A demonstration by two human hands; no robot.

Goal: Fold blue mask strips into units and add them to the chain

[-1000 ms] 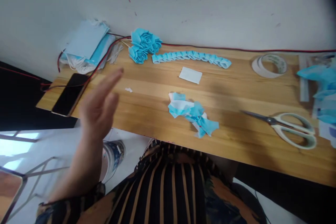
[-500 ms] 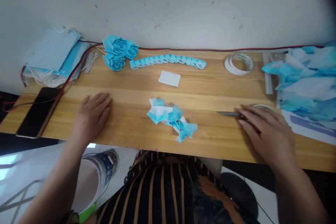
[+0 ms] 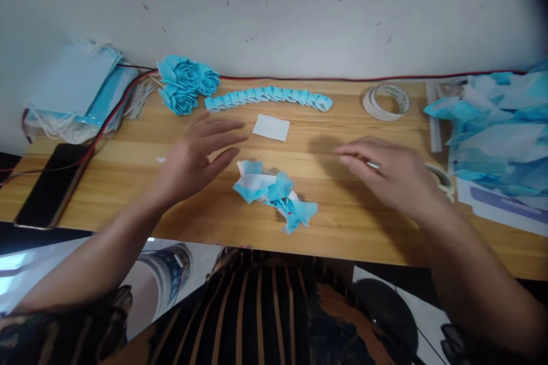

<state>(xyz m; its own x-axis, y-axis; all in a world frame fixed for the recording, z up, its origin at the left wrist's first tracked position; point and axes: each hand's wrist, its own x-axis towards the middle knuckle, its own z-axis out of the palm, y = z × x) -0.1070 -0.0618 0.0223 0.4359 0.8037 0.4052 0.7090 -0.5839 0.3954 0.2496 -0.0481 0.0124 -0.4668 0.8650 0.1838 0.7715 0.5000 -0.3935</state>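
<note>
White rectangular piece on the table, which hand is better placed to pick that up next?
Probably the left hand: it is open, and in this view almost reaches the white piece. The right hand is farther off, and whether it holds something is unclear.

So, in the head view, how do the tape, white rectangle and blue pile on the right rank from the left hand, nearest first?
1. White rectangle, just right of the left hand.
2. Tape, farther right, toward the back.
3. Blue pile, at the far right.
</note>
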